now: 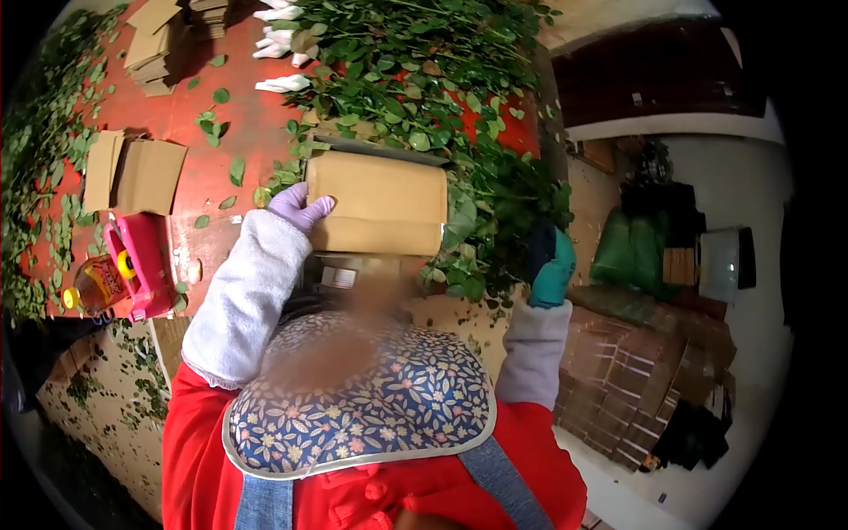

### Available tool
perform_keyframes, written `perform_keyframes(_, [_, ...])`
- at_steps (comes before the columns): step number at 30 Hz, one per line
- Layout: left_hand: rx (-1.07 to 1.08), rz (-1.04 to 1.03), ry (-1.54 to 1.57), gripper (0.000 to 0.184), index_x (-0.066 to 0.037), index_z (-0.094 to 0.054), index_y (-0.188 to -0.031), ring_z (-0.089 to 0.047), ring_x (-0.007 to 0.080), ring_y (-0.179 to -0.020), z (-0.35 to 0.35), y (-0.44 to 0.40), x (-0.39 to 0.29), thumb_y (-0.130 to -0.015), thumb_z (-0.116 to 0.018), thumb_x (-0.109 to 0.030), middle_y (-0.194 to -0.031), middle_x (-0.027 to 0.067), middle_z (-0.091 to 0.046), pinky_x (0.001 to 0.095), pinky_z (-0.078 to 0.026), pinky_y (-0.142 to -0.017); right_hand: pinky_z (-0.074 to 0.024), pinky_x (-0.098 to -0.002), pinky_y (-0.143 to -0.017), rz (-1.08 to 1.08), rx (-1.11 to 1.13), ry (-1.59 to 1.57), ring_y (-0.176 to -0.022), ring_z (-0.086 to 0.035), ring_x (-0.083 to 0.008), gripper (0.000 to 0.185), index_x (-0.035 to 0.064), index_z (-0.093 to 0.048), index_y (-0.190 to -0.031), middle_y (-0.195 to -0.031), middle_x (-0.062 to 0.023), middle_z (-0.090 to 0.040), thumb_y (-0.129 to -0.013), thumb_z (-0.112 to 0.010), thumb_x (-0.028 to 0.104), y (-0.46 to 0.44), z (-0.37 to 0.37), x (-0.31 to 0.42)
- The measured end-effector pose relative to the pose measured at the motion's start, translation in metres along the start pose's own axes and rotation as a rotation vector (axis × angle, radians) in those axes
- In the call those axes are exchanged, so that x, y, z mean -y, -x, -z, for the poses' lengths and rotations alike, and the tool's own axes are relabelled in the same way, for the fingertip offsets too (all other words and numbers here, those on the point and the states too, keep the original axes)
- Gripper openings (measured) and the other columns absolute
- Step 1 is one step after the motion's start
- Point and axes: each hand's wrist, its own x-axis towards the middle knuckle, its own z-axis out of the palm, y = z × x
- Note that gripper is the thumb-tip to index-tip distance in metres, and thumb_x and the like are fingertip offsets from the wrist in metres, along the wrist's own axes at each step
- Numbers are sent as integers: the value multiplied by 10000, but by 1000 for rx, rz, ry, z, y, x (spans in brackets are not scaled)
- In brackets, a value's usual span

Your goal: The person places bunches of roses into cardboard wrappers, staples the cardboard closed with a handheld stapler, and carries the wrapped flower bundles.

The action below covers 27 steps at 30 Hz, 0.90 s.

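Observation:
My left hand point(301, 208), in a lilac glove, grips the left edge of a tan cardboard piece point(380, 199), with its thumb on top. The cardboard lies over a grey-edged frame on the red table point(256, 124). My right hand point(552, 269), in a teal and dark glove, is at the right beside the leafy stems point(503, 194). Its fingers are partly hidden, and whether it holds anything cannot be made out. White wrapped bundles point(283, 83) lie at the far side of the stems.
Folded cardboard point(150, 175), a pink tool point(146, 265) and a bottle with a yellow cap point(95, 284) are at the left. More cardboard point(157, 44) is stacked at the back left. Stacked bundles point(609, 380) and green sacks point(632, 252) stand at the right.

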Motion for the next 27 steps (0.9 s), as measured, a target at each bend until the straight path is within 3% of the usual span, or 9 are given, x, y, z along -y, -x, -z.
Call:
perform_keyframes(5, [45, -28, -43, 316, 7, -632, -1133, -637, 150, -889, 10, -10, 17, -880, -698, -170, -1014, 62, -690, 311, -521, -801, -518, -354, -787, -681, 261, -699, -911, -627, -217, 680, 22, -368, -1422, -1036, -111, -655, -845, -704, 147, 50, -55, 69])
perform_keyframes(7, [29, -27, -84, 322, 7, -633, -1133, -636, 150, -893, 8, -5, 9, -875, -705, -171, -1016, 62, -690, 312, -519, -801, -511, -333, -771, -131, 389, -278, -870, -631, -216, 802, -5, -286, -1449, -1009, -128, -655, -813, -743, 170, 50, -65, 83])
perform_keyframes(11, [13, -28, 2, 324, 19, -626, -1127, -623, 129, -865, 5, -3, 2, -865, -714, -150, -993, 67, -695, 288, -502, -800, -510, -300, -733, -109, 405, -183, -808, -632, -197, 772, -30, -304, -1434, -960, -136, -653, -812, -740, 107, 41, -77, 96])
perform_keyframes(13, [15, 19, 48, 336, 19, -622, -1143, -626, 133, -876, 6, -3, 4, -867, -713, -148, -1006, 68, -694, 291, -502, -809, -483, -262, -662, -506, 273, -971, -702, -540, -130, 663, -14, -354, -1418, -819, -42, -580, -838, -675, -9, 43, -95, 72])
perform_keyframes(15, [27, -15, -25, 344, 0, -633, -1137, -623, 135, -880, 6, -1, -3, -863, -723, -186, -998, 49, -691, 312, -512, -780, -467, -237, -689, -399, 367, -504, -733, -525, -106, 632, 2, -378, -1408, -843, -27, -551, -841, -655, -40, 15, -67, 66])
perform_keyframes(19, [17, 4, -97, 334, -3, -629, -1146, -626, 145, -904, 6, -1, -3, -871, -711, -174, -1011, 55, -687, 315, -515, -801, -456, -233, -683, -314, 412, -613, -733, -508, -92, 580, 38, -404, -1398, -851, -19, -542, -864, -603, -67, 9, -62, 63])
perform_keyframes(21, [39, -38, 70, 310, -6, -631, -1142, -629, 151, -911, 5, -1, 1, -879, -699, -157, -1015, 61, -687, 315, -517, -813, -465, -240, -716, -543, 237, -626, -780, -539, -112, 515, 36, -455, -1367, -976, -53, -597, -879, -586, -61, 12, -62, 33])
perform_keyframes(24, [20, -47, -112, 313, -6, -630, -1145, -629, 142, -895, 10, -6, 3, -880, -699, -158, -1002, 62, -690, 310, -515, -801, -468, -280, -682, -862, -308, -1334, -807, -564, -142, 436, 16, -500, -1318, -1044, -61, -613, -894, -588, -29, -18, -45, 91])
perform_keyframes(27, [3, 81, -94, 302, -11, -646, -1107, -621, 122, -843, 8, -5, -2, -872, -715, -188, -946, 41, -693, 298, -511, -747, -461, -375, -866, 463, 192, 4, -1047, -590, -264, 576, 14, -535, -1269, -1199, -138, -586, -802, -721, 295, -24, -48, 148])
